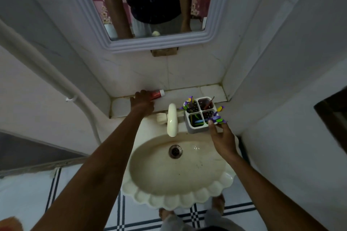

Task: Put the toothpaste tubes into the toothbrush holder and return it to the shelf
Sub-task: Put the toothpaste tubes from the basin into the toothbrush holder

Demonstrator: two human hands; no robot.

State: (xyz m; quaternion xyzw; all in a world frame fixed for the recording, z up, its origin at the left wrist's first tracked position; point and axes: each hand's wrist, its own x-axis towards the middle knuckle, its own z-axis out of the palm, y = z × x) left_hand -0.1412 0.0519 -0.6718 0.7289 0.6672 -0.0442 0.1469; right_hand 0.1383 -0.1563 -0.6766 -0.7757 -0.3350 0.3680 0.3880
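A red toothpaste tube [157, 94] with a white cap lies on the tiled shelf [210, 91] at its left end. My left hand [142, 102] lies over the tube's left part, fingers curled on it. A white four-compartment toothbrush holder [195, 129] with several purple, green and red brushes stands on the sink's back rim, right of the tap. My right hand [221, 137] is at the holder's front right corner, fingers spread and touching the brush handles that stick out there.
A cream tap [171, 120] rises between my hands. Below lies the scalloped cream sink [169, 199] with its drain [175, 151]. A mirror [155, 2] hangs above the shelf. Tiled walls close in on both sides, with a white pipe [56, 78] at the left.
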